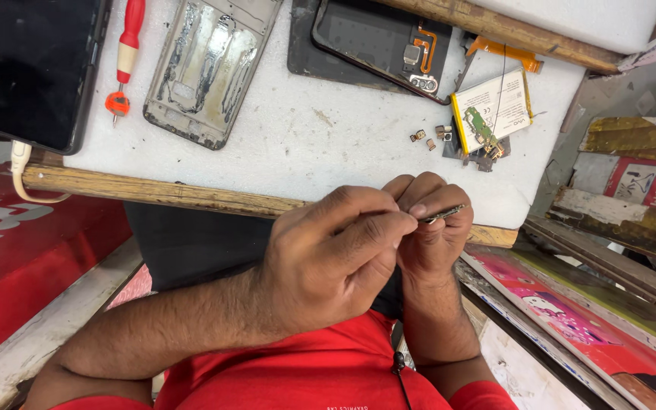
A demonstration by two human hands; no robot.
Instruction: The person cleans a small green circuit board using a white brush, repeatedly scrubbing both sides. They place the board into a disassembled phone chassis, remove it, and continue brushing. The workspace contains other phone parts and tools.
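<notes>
— What are the hands doing?

— Both are bunched together just off the desk's (298, 144) near edge, over the red shirt (320, 372). The left hand (335, 262) is curled, thumb and forefinger pinched on a thin metal tool (443, 215) (tweezers, most likely). The right hand (434, 228) is closed in a loose fist against it, fingertips touching the tool's far end. Whether a small part sits between those fingers I cannot tell.

— And on the desk?

— A white pad on a wooden-edged top. Near the right edge lies a phone battery (499, 102) with a small green circuit board (480, 125) on it, and tiny loose components (430, 138) just beside it. Toward the far edge sits an opened phone body (381, 42) with an orange flex cable (504, 53) near it. A bare metal phone frame (210, 64) lies left of the middle, a red-handled screwdriver (124, 53) just beside that, and a dark phone screen (32, 68) at the left corner, with a white cable (20, 171) hanging below it.
</notes>
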